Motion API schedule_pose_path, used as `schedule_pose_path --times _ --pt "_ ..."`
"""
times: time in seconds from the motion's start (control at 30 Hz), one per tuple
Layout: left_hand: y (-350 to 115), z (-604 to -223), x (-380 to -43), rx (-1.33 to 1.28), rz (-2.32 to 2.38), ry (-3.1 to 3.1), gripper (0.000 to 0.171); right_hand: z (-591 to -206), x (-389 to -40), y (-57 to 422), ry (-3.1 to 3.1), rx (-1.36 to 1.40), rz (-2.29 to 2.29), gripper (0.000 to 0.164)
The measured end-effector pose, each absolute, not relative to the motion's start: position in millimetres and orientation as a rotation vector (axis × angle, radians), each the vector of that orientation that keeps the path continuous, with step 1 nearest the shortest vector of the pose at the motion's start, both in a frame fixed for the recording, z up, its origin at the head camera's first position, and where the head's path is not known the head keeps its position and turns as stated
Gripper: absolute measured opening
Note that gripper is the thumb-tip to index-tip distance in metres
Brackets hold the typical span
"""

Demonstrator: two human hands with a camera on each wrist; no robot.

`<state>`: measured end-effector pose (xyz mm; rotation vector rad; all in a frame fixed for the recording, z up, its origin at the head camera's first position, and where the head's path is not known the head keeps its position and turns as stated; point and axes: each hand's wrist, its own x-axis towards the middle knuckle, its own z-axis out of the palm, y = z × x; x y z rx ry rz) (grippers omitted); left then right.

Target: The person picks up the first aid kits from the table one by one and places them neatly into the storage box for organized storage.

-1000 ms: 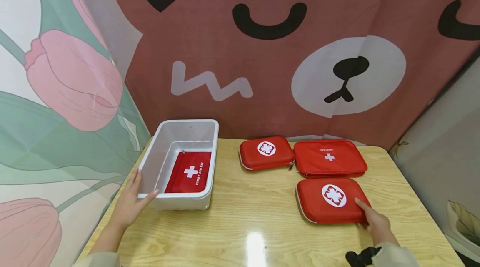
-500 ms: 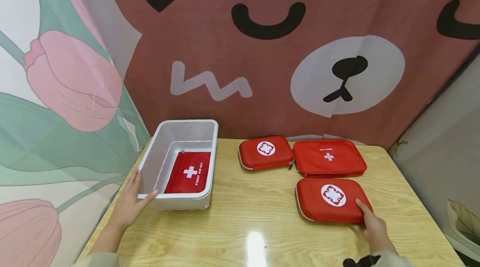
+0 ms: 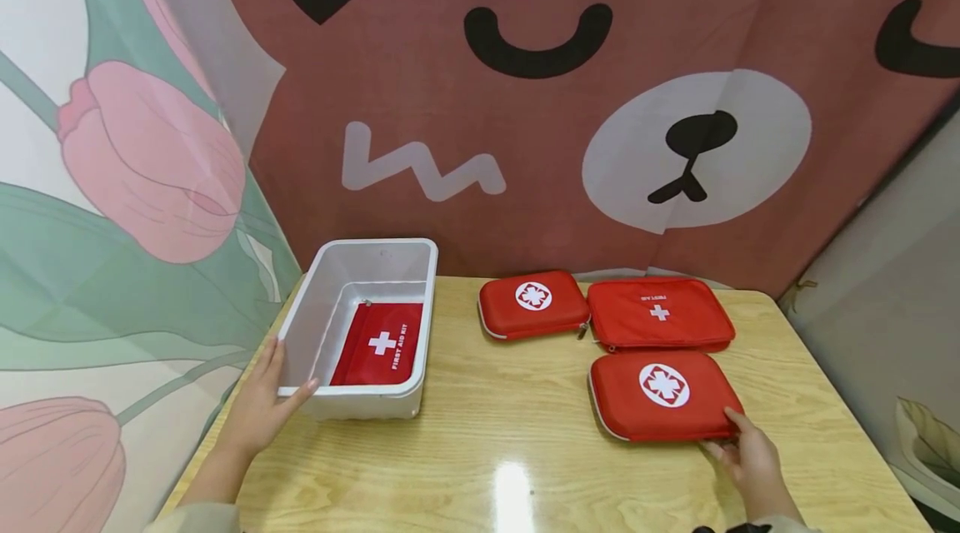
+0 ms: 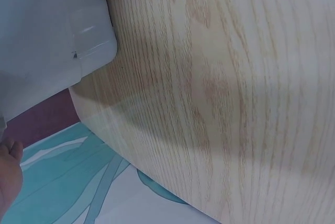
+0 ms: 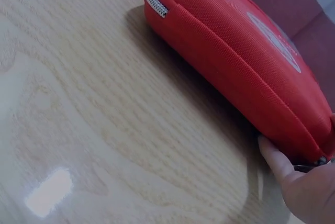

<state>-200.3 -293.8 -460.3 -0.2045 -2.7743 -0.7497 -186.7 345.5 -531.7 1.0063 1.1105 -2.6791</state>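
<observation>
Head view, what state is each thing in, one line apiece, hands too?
Bin: upright, open-topped
Pouch: flat inside the bin
Small case: closed, lying flat
Flat bag: lying flat, looks closed
Large case: closed
Left hand: touching the bin's near left corner
Right hand: gripping the large case

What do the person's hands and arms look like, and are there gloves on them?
No gloves: the left hand and right hand are both bare. The left sleeve and right sleeve are pale beige and plain. Something black shows by the right cuff, too cut off to name.
</observation>
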Motion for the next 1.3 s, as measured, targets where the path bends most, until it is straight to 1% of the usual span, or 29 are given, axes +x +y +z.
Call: schedule_pose_path --times 0.03,0.1,0.2,0.27,0.4,0.5,0.67,0.73,0.83,0.87,0.97,1.1,1.2,1.3 --pt "-294 -460 -200 -0.203 -0.742 -2.779 0.08 -530 -187 345 1.126 0.992 -2.685 0.011" --pt "-293 -460 -199 -0.198 -0.735 -2.787 0.081 -526 -188 342 1.195 0.991 -2.693 0.017" --pt "-293 -459 -199 -0.194 -0.742 -2.797 0.081 -520 -189 334 1.369 1.048 -2.663 0.037" --pt "-294 -458 -199 -0.194 -0.749 -2.802 0.081 -517 -189 330 1.459 1.085 -2.642 0.04" --pt "-294 -458 -199 -0.203 -0.762 -2.807 0.081 -513 -189 326 1.473 1.136 -2.664 0.039" --pt "-294 -457 -200 -0.21 -0.762 -2.803 0.081 -519 -194 328 1.48 1.089 -2.719 0.036" --pt "-294 -457 -201 -0.217 -0.768 -2.797 0.081 -542 -206 336 1.564 0.883 -2.8 0.017" --pt "-293 -457 -201 -0.22 -0.77 -2.795 0.081 -545 -208 335 1.561 0.851 -2.833 0.014" --pt "-292 -458 -202 -0.22 -0.772 -2.792 0.081 -531 -210 323 1.57 0.929 -2.802 0.025" --pt "-292 -458 -202 -0.218 -0.771 -2.791 0.081 -530 -211 321 1.578 0.94 -2.794 0.027" --pt "-291 -459 -202 -0.211 -0.78 -2.792 0.081 -509 -209 306 1.529 1.027 -2.765 0.037" --pt "-291 -458 -201 -0.212 -0.797 -2.791 0.081 -495 -206 292 1.498 1.007 -2.81 0.029" --pt "-292 -457 -200 -0.213 -0.803 -2.789 0.082 -490 -206 286 1.46 0.975 -2.849 0.02" --pt "-293 -457 -200 -0.208 -0.809 -2.792 0.082 -481 -206 278 1.413 0.979 -2.858 0.021"
